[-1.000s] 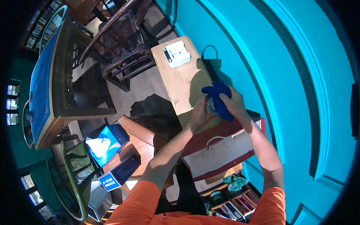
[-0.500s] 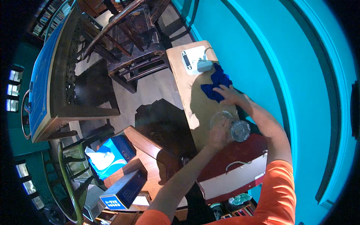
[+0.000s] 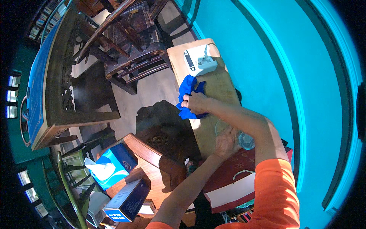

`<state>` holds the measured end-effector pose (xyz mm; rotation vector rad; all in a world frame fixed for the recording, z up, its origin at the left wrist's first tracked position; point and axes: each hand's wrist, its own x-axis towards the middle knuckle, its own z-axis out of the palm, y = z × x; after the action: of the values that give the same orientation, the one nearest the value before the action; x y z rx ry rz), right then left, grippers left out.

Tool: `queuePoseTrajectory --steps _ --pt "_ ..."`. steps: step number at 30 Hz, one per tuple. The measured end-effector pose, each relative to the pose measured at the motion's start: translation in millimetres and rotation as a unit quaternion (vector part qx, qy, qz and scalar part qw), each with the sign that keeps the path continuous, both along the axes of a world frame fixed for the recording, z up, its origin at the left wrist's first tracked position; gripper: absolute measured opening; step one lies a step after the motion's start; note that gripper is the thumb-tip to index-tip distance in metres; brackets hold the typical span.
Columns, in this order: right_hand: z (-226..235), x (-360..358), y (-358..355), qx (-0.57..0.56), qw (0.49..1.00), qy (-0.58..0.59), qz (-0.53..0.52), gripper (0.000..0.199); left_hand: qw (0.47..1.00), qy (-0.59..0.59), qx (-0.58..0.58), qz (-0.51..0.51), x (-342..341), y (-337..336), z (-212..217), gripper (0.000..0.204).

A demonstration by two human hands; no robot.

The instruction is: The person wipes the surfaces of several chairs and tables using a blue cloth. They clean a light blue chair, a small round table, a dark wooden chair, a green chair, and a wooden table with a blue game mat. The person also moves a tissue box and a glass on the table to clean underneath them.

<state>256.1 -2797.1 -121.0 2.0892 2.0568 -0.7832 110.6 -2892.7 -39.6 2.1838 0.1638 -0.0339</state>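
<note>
Beside turquoise wall [image 3: 274, 45]: wooden bench [image 3: 223, 84], blue cloth [image 3: 187, 86] at edge, chair [image 3: 131, 24] near.

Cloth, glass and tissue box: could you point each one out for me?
Cloth [image 3: 186, 87], head view: on its bunched blue folds.
Glass [image 3: 246, 141], head view: on its round end.
Tissue box [image 3: 122, 158], head view: on its dark blue side.

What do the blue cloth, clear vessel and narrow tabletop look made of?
Blue cloth in the right hand: soft, matt fabric by its loose folds; fibre unclear.
Clear vessel in the left hand: glass or hard plastic, smooth and glossy, see-through with bright highlights; which one, I can't tell.
Narrow tabletop: probably wood, fairly smooth, from its tan, mottled surface.
</note>
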Motion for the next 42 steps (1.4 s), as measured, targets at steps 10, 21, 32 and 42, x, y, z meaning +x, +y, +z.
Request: queuePoseTrajectory --steps 10,21,32,42 --pt "-3.5 109.5 -82.1 0.027 0.957 -0.026 -0.287 0.048 0.999 -0.035 -0.02 0.034 -1.6 -3.7 5.8 0.074" --pt "-3.0 79.8 -185.8 0.037 0.955 0.042 -0.29 0.057 0.991 0.042 -0.125 0.018 0.6 4.2 5.9 0.068" --pt "-22.7 114.4 -133.4 0.183 0.915 -0.093 -0.348 0.045 1.0 0.021 0.001 0.001 -12.6 17.2 3.5 0.061" --pt "-9.5 75.2 -176.5 0.035 0.948 -0.095 -0.303 0.058 0.992 -0.074 -0.001 0.097 -24.9 43.3 20.6 0.064"
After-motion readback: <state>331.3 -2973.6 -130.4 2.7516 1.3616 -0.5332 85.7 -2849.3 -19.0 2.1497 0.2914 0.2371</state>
